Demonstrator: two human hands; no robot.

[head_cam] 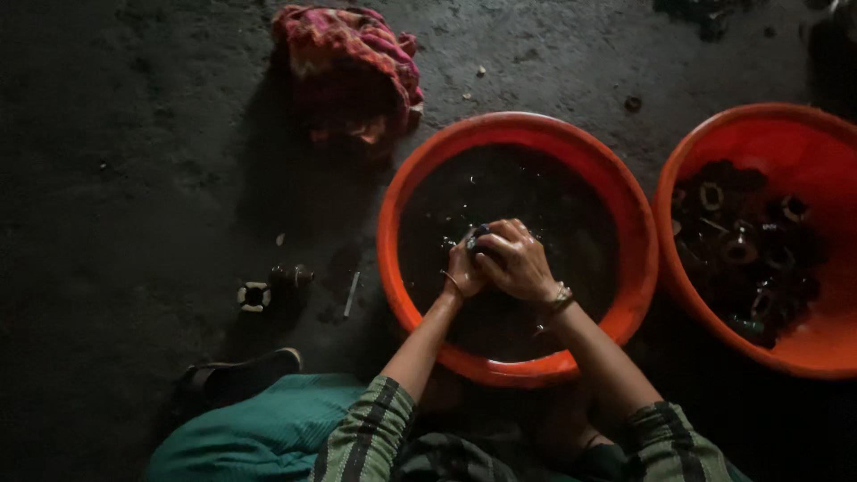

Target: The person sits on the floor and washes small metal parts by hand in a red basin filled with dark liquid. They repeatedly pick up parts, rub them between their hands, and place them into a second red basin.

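Small dark part (478, 239) sits between your two hands, low over the dark water in the middle of the orange tub (406, 277). Your right hand (516, 261) is curled over it, with the fingers bent close around it, and your left hand (462, 272) presses in from the other side with its fingers folded tight. Only a bit of the part peeks out at the top, so I cannot tell its full shape. I think you are scrubbing it, so hold it firm, because wet things slip. Keep it low over the water so it does not splash out, and turn it a little to reach every side. The tub is round, smooth and shiny, like plastic. The water looks black and murky. A second orange tub (803, 143) stands just beside it on your right, full of dark round parts (741, 241) like rings and caps. On the rough grey floor (134, 161) to your left lie a small ring-shaped piece (253, 295), and farther off a soft, crumpled pink cloth (353, 62).
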